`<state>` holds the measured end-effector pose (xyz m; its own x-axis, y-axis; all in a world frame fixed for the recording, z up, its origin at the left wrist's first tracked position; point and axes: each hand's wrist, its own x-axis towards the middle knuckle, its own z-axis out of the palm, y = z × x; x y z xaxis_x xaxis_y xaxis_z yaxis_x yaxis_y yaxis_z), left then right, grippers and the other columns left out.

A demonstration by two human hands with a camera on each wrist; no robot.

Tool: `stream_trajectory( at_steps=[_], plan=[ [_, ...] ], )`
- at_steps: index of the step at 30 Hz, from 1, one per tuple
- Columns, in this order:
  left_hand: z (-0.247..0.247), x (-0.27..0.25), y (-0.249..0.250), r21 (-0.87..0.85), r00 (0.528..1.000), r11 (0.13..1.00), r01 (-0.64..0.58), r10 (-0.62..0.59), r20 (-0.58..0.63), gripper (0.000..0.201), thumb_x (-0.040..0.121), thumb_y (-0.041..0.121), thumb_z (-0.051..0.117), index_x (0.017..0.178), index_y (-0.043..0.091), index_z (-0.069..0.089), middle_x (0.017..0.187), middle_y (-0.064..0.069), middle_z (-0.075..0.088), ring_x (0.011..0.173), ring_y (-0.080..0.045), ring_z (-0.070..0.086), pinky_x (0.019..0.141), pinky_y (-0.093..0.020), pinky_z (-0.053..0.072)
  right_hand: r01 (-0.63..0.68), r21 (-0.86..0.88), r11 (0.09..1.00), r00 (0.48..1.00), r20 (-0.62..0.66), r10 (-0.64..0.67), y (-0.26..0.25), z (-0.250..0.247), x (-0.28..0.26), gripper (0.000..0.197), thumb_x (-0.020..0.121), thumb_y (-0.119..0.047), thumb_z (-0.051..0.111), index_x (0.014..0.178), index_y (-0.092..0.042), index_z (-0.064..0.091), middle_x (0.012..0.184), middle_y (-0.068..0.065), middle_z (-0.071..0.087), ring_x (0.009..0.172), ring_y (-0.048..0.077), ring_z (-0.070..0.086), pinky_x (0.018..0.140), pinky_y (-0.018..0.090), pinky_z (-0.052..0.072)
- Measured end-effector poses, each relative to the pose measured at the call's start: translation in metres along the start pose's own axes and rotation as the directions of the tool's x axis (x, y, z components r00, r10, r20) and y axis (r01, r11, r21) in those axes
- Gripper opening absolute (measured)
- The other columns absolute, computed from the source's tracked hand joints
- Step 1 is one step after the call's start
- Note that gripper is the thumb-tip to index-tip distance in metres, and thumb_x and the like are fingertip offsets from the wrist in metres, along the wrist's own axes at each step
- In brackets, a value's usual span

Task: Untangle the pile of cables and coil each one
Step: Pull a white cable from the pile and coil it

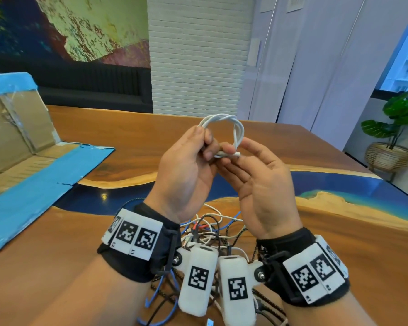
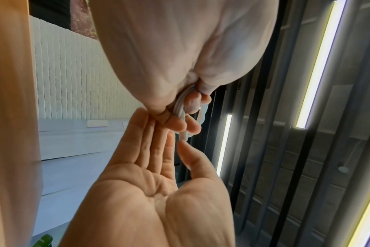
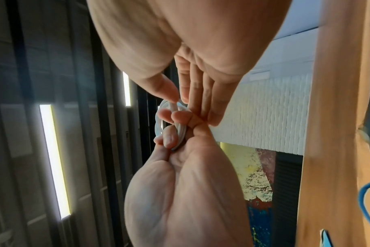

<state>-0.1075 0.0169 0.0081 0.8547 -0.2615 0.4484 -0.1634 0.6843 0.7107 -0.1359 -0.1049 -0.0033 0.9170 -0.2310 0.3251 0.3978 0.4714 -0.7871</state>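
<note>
A white cable [image 1: 222, 119], wound into a small coil, is raised above the table. My left hand [image 1: 204, 143] grips one side of that coil [image 2: 179, 104] between thumb and curled fingers. The cable's loose plug end [image 1: 231, 154] sticks out to the right over the straight fingers of my right hand [image 1: 243, 158], which is palm up beside the coil. In the right wrist view the right thumb tip [image 3: 172, 97] touches the coil [image 3: 181, 132]. The tangled pile of cables [image 1: 212, 229], white, black, blue and braided, lies on the table under my wrists, partly hidden by them.
The wooden table [image 1: 339, 243] has a blue resin band across it. An opened cardboard box with blue tape [image 1: 28, 165] lies on its left side. A potted plant [image 1: 396, 132] stands on the floor at the right. A white brick column rises behind the table.
</note>
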Motion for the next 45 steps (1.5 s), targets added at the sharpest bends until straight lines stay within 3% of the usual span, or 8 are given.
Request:
stream_trajectory(
  at_steps=[6, 12, 16, 18, 24, 29, 39, 45],
  plan=[
    [-0.007, 0.003, 0.006, 0.089, 0.998, 0.995, 0.043, -0.047, 0.044, 0.031, 0.110, 0.022, 0.028, 0.086, 0.012, 0.046, 0.071, -0.004, 0.036, 0.076, -0.016, 0.059, 0.076, -0.032, 0.048, -0.010, -0.105, 0.994, 0.999, -0.042, 0.005, -0.001, 0.001, 0.000, 0.030, 0.093, -0.006, 0.065, 0.124, -0.007, 0.067, 0.103, 0.011, 0.078, 0.087, 0.020, 0.069, 0.069, 0.027, 0.053],
    [-0.012, 0.004, 0.013, 0.128, 0.994, 0.989, 0.079, -0.088, 0.063, 0.031, 0.109, 0.021, 0.031, 0.089, 0.010, 0.051, 0.068, -0.005, 0.040, 0.091, -0.022, 0.066, 0.084, -0.034, 0.052, -0.053, -0.016, 0.998, 0.999, -0.014, 0.053, 0.000, 0.000, 0.001, 0.018, 0.093, -0.001, 0.062, 0.108, -0.006, 0.069, 0.096, 0.013, 0.077, 0.081, 0.023, 0.069, 0.086, 0.037, 0.060],
    [-0.015, 0.004, 0.010, 0.151, 0.995, 0.985, 0.089, -0.095, 0.032, 0.032, 0.110, 0.021, 0.031, 0.099, 0.007, 0.058, 0.065, -0.005, 0.043, 0.086, -0.025, 0.065, 0.079, -0.036, 0.053, -0.075, 0.066, 0.995, 0.997, 0.033, 0.073, -0.004, 0.001, 0.001, 0.046, 0.074, -0.004, 0.071, 0.119, -0.001, 0.065, 0.095, 0.016, 0.075, 0.085, 0.025, 0.069, 0.085, 0.033, 0.060],
    [-0.015, 0.005, 0.008, 0.162, 0.996, 0.983, 0.088, -0.092, 0.016, 0.033, 0.110, 0.022, 0.031, 0.104, 0.007, 0.060, 0.065, -0.005, 0.047, 0.091, -0.031, 0.061, 0.077, -0.035, 0.054, -0.072, 0.056, 0.996, 0.996, 0.054, 0.069, -0.005, 0.001, 0.000, 0.041, 0.073, -0.003, 0.071, 0.113, 0.000, 0.068, 0.097, 0.017, 0.074, 0.089, 0.025, 0.070, 0.083, 0.030, 0.061],
    [-0.013, 0.005, 0.008, 0.195, 0.997, 0.978, 0.071, -0.076, 0.017, 0.032, 0.111, 0.020, 0.032, 0.104, 0.006, 0.060, 0.065, -0.004, 0.051, 0.080, -0.023, 0.062, 0.071, -0.031, 0.056, -0.078, 0.073, 0.994, 0.996, 0.045, 0.075, -0.005, -0.001, 0.000, 0.037, 0.090, -0.007, 0.065, 0.121, 0.014, 0.060, 0.094, 0.017, 0.074, 0.084, 0.024, 0.070, 0.089, 0.036, 0.059],
    [-0.008, 0.002, 0.008, 0.303, 0.995, 0.951, 0.052, -0.076, 0.068, 0.031, 0.109, 0.018, 0.037, 0.104, 0.005, 0.065, 0.073, -0.005, 0.061, 0.077, -0.018, 0.063, 0.075, -0.033, 0.056, -0.116, 0.066, 0.991, 0.993, 0.024, 0.115, -0.005, -0.005, 0.004, 0.022, 0.090, -0.014, 0.064, 0.106, 0.000, 0.066, 0.090, 0.014, 0.073, 0.078, 0.021, 0.069, 0.078, 0.030, 0.059],
    [-0.007, 0.003, 0.018, 0.590, 0.980, 0.796, -0.135, 0.194, -0.039, 0.014, 0.097, 0.011, 0.066, 0.107, 0.006, 0.074, 0.082, 0.000, 0.071, 0.072, -0.006, 0.063, 0.060, -0.019, 0.050, -0.039, -0.029, 0.999, 0.998, -0.048, 0.037, 0.001, -0.002, 0.005, 0.007, 0.096, -0.008, 0.062, 0.096, -0.006, 0.068, 0.090, 0.012, 0.076, 0.085, 0.023, 0.072, 0.076, 0.033, 0.062],
    [-0.016, 0.006, 0.023, 0.584, 0.965, 0.804, -0.117, 0.232, -0.126, 0.020, 0.093, 0.006, 0.070, 0.097, 0.010, 0.051, 0.080, -0.010, 0.062, 0.063, -0.020, 0.056, 0.051, -0.028, 0.049, -0.053, -0.019, 0.998, 0.992, 0.115, 0.055, 0.000, 0.000, 0.001, 0.016, 0.087, -0.016, 0.064, 0.099, -0.006, 0.062, 0.088, 0.010, 0.077, 0.081, 0.020, 0.072, 0.075, 0.032, 0.059]
  ],
)
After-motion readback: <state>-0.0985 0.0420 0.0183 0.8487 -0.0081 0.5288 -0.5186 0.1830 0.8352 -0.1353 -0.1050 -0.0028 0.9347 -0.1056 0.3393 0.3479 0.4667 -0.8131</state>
